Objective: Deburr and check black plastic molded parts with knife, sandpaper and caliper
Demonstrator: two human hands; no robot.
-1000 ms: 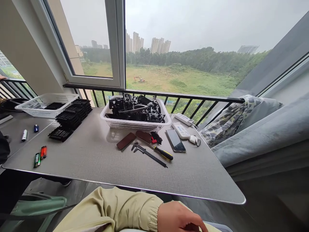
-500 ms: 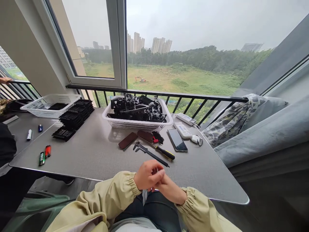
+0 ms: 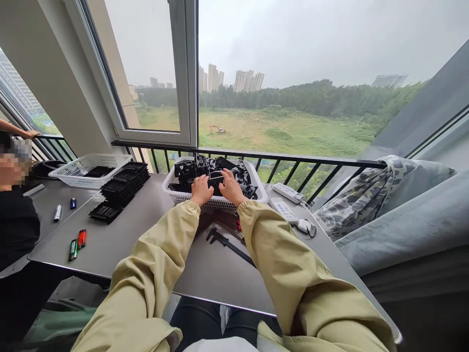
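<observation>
L hand (image 3: 202, 190) & R hand (image 3: 230, 187) were both palm-down over the white plastic basket (image 3: 183, 197), at the table's (image 3: 216, 278) far side by the railing (image 3: 293, 159). Blk plastic parts (image 3: 184, 170) were heaped in that basket. Fingers on both were spread & part-bent, L just beside R, w/ a smooth blk piece (image 3: 215, 180) btwn them; couldn't tell if either was gripping it. Vernier caliper (image 3: 230, 246) lay diag. nearer the person, its low end at the R sleeve (image 3: 286, 254). Stacked blk grid trays (image 3: 124, 188) sat L of the basket, next to a 2nd white basket (image 3: 69, 179). Red cylinder (image 3: 82, 238) & green cylinder (image 3: 73, 250) lay side by side near the L front edge. Far L: co-worker in blk (image 3: 16, 225), a hand (image 3: 31, 133) on the rail.
</observation>
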